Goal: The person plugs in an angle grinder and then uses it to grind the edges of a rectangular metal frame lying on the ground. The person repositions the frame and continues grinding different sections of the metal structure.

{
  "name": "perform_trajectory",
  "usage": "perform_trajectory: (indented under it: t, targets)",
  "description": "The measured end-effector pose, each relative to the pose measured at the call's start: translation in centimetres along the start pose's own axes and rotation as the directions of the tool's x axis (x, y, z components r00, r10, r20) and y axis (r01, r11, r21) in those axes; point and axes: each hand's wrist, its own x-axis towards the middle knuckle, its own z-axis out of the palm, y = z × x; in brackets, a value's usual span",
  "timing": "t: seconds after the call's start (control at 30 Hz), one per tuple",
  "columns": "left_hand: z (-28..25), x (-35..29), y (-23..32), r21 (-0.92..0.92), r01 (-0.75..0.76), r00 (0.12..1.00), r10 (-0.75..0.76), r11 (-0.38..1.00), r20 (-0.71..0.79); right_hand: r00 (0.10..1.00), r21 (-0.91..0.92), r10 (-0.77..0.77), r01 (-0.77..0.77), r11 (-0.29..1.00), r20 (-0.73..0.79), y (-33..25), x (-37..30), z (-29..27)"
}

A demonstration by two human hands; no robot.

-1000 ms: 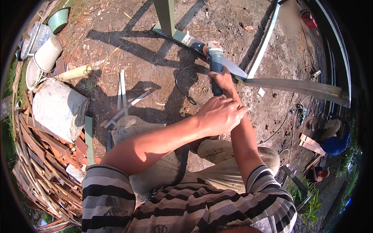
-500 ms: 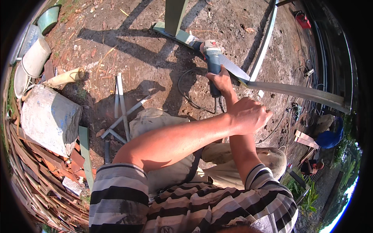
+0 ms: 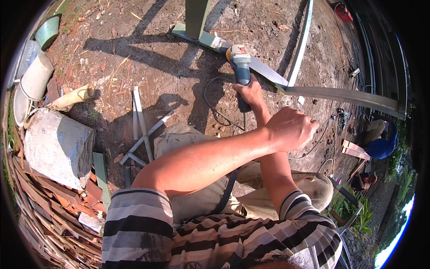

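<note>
My right hand (image 3: 252, 93) is wrapped round the dark blue body of an angle grinder (image 3: 242, 68). The grinder's grey head lies against a flat metal bar (image 3: 268, 73), and its disc is mostly hidden. A green metal post (image 3: 195, 18) rises from the bar's green far-left part. Crossing over my right forearm, my left hand (image 3: 293, 129) is closed in a fist, knuckles toward the right; nothing sticks out of it. From under the grinder's handle a dark power cable (image 3: 210, 105) loops over the dirt.
A long pale metal strip (image 3: 301, 45) and a brownish metal bar (image 3: 345, 97) meet the flat bar's right end. Cut metal tubes (image 3: 142, 121) lie left of my knee. Farther left are a whitish block (image 3: 56, 148) and stacked tiles (image 3: 58, 197). Another person (image 3: 365, 181) is at right.
The grinder has tilted more upright and its head has shifted slightly. My left fist has moved a little right and up. The whole view has shifted slightly.
</note>
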Motion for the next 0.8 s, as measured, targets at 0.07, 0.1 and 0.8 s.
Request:
perform_trajectory:
  t: [0.07, 0.1, 0.8]
  targets:
    - [-0.4, -0.2, 0.2, 0.019, 0.0, 1.0, 0.0, 1.0, -0.024, 1.0, -0.056, -0.026, 0.025, 0.998, -0.015, -1.5, -0.7, 0.3]
    - [-0.7, -0.4, 0.3, 0.029, 0.001, 0.999, 0.0, 1.0, -0.037, 0.999, -0.084, -0.04, 0.038, 0.996, -0.023, -2.2, -1.0, 0.5]
    - [-0.9, -0.4, 2.1, 0.031, -0.062, 0.995, 0.064, 0.998, -0.07, 1.0, -0.002, -0.001, 0.001, 1.0, -0.002, -2.4, 0.1, 0.1]
